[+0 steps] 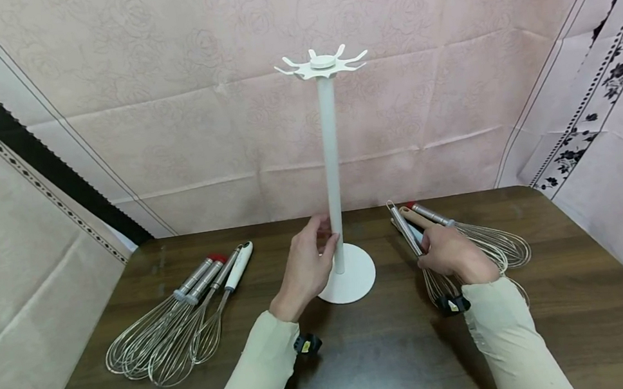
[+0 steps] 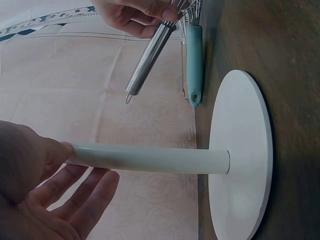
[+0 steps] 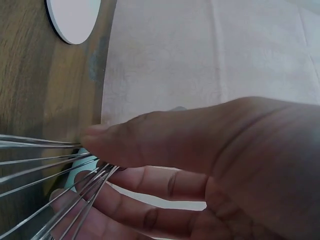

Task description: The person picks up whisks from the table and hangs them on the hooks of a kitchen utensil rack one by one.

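Note:
A white stand [image 1: 331,153] with a round base and a crown of hooks rises at mid-table. My left hand [image 1: 306,263] holds its pole low down, thumb on one side and fingers on the other. At the right, my right hand [image 1: 454,255] pinches a steel-handled whisk [image 2: 149,60] by its wires just below the handle. That whisk is tilted and raised off the table in the left wrist view. Beside it lie a teal-handled whisk [image 2: 194,65], a whisk with a wooden handle [image 1: 416,217] and a steel whisk with a red tip [image 1: 433,213].
Several whisks [image 1: 173,331] lie fanned together at the left of the brown table [image 1: 362,370], among them one with a white handle [image 1: 240,265]. Pale patterned cloth [image 1: 209,122] hangs behind the table and at both sides.

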Tool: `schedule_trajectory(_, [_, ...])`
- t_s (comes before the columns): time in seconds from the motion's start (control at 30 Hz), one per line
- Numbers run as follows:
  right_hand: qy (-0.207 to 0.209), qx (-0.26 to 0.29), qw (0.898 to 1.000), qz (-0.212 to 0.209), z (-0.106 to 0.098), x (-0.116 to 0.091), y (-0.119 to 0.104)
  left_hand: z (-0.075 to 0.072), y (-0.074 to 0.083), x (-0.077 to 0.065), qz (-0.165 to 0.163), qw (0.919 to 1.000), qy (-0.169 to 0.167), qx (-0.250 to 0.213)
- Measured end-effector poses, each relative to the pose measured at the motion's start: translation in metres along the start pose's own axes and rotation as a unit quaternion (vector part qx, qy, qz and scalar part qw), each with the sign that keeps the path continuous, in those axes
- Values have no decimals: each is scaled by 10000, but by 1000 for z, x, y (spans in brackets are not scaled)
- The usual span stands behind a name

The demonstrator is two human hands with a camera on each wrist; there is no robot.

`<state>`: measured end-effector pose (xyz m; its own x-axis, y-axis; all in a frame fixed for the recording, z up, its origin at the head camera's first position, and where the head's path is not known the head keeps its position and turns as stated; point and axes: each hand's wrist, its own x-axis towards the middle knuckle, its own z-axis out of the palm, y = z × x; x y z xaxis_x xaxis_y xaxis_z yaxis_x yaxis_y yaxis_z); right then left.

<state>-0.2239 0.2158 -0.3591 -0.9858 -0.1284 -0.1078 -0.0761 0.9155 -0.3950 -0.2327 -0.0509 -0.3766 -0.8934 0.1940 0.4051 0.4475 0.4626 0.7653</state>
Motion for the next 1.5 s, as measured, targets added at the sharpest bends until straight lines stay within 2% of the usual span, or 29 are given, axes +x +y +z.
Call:
schedule_trajectory(0.23, [112, 101, 9999, -80, -3, 0, 0, 1, -1, 0, 8, 10000, 0, 29])
schedule_trajectory(0.57, [80, 392, 9991, 137, -6, -1, -5, 0, -1, 0, 61, 10000, 24, 14])
schedule_trajectory(0.9, [282, 527, 9982, 91, -8, -1, -6, 0, -2, 0, 56, 10000, 17, -9])
schedule_trajectory(1.1, [513, 501, 9974, -24, -9, -3, -7, 1, -2, 0, 2, 10000, 7, -25])
schedule_trajectory(1.5, [636, 526, 9966, 32, -13, -5, -9, 1, -2, -1, 64, 10000, 40, 44])
